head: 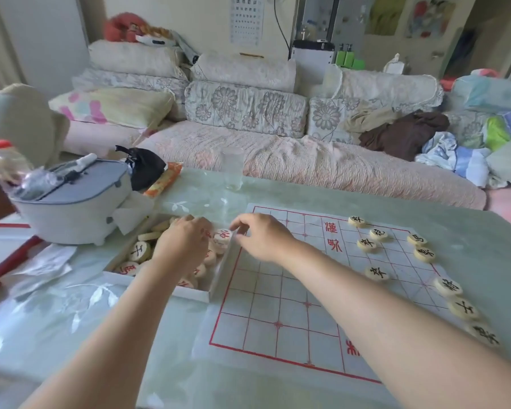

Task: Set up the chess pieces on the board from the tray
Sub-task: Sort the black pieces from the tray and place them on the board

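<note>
A white paper board (281, 305) with a red grid lies on the table. Several round wooden pieces with black characters (376, 273) stand along its right side. Left of the board sits a shallow white tray (189, 294) holding several loose pieces, some marked red, some black. My left hand (183, 246) reaches down into the tray with curled fingers among the pieces; what it holds is hidden. My right hand (263, 237) hovers at the tray's right rim, its fingertips bent toward a red-marked piece (222, 236) at the top of the tray.
A grey lidded pot (71, 208) stands left of the tray, with a black bag (145, 166) and an orange packet behind it. A clear glass (232, 169) sits at the table's far edge. A red-edged tray (3, 261) lies far left. A sofa runs behind.
</note>
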A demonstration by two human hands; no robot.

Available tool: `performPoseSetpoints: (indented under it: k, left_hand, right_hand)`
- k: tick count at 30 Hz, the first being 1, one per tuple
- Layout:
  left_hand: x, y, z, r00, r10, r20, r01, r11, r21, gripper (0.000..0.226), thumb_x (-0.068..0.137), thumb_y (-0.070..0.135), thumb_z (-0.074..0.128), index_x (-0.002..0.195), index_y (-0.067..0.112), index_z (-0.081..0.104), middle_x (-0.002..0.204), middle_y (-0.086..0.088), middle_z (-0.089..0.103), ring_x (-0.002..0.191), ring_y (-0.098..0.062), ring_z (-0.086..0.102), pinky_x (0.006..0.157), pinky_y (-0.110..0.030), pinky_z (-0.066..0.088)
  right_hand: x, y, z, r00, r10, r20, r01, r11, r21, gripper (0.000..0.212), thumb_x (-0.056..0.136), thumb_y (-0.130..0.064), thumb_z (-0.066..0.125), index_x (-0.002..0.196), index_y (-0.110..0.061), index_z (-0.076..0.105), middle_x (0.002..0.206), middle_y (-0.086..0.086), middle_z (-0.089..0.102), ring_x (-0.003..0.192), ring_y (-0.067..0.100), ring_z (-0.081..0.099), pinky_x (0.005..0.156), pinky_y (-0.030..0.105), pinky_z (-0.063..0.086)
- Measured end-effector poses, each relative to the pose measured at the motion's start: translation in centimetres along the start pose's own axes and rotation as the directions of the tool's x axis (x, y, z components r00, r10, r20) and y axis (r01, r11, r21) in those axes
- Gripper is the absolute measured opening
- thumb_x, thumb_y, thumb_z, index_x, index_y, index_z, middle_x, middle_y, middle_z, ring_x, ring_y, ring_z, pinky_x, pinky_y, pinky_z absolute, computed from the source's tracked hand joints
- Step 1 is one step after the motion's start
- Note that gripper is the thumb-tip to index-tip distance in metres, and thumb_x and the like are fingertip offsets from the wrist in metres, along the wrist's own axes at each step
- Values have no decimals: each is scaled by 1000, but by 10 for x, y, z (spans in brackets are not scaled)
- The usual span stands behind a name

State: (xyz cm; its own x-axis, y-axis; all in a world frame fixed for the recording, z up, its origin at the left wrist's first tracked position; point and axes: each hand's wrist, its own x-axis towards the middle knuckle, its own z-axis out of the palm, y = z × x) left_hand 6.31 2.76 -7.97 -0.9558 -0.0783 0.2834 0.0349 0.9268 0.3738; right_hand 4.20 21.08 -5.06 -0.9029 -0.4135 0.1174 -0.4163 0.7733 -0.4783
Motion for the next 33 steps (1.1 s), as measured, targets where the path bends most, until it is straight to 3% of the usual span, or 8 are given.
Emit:
performPoseSetpoints:
  k: [3, 7, 12, 15, 19, 26, 31, 33]
  left_hand:
    - [1, -36, -14, 997, -51, -55, 53, 997, 49, 38, 84, 15, 52, 115, 30, 65, 116, -3, 59, 110, -27, 49, 89, -39, 47]
    - [3, -73, -25, 986, -161, 33, 156, 982, 103, 44, 86, 40, 35, 124, 36, 57, 118, 2, 55, 109, -25, 43, 91, -39, 45]
    - [-4, -87, -30, 991, -86, 103, 76, 993, 94, 47, 90, 22, 51, 132, 43, 51, 114, -6, 54, 107, -28, 48, 89, -33, 41]
    - [-2, -94, -30, 985, -68, 161, 56, 996, 74, 39, 86, 17, 54, 117, 37, 64, 103, -4, 59, 99, -24, 52, 75, -26, 37]
    - [-3, -95, -37, 976, -105, 192, 103, 994, 22, 39, 84, 6, 48, 106, 29, 71, 97, 0, 63, 86, -21, 55, 66, -25, 43]
    - [-4, -93, -49, 976, -168, 138, 194, 961, -199, 23, 92, 27, 55, 111, 31, 68, 102, 3, 66, 87, -18, 62, 77, -30, 52]
    - [-7, -102, -65, 949, -315, 19, 300, 882, -364, 29, 85, 15, 60, 112, 26, 66, 97, -1, 66, 76, -17, 60, 61, -26, 47]
    - [-11, -113, -70, 926, -377, -21, 340, 857, -387, 30, 87, 16, 57, 116, 23, 64, 104, -4, 68, 87, -22, 63, 71, -30, 51]
  right_hand:
    - [22, -30, 18, 999, -33, 40, 34, 999, -21, 25, 93, -27, 60, 117, -30, 65, 111, -10, 67, 96, 14, 59, 74, 27, 42]
    - [45, -61, 46, 991, -65, 119, 75, 994, -77, 38, 93, -28, 61, 131, -32, 59, 133, 0, 62, 119, 23, 57, 96, 34, 47]
    - [73, -85, 87, 980, -84, 181, 119, 975, -188, 49, 90, -36, 63, 138, -32, 53, 137, 3, 57, 124, 28, 54, 98, 39, 48]
    - [83, -89, 103, 980, 6, 200, 64, 938, -340, 67, 89, -41, 64, 149, -24, 38, 156, 5, 36, 141, 28, 38, 109, 42, 40]
    - [85, -88, 105, 977, 45, 207, 23, 948, -317, 60, 87, -43, 64, 141, -25, 45, 162, -1, 25, 146, 23, 30, 112, 39, 36]
    - [72, -95, 92, 994, 0, 112, 3, 1000, -28, 45, 77, -35, 75, 113, -35, 47, 112, -5, 61, 104, 21, 60, 83, 36, 51]
    - [69, -108, 87, 997, -66, 34, 59, 983, 175, 44, 75, -30, 74, 112, -41, 53, 100, -15, 61, 96, 12, 62, 86, 38, 54]
    - [70, -109, 86, 997, -47, 59, 40, 994, 106, 44, 81, -25, 69, 121, -37, 55, 107, -14, 62, 104, 14, 61, 91, 36, 52]
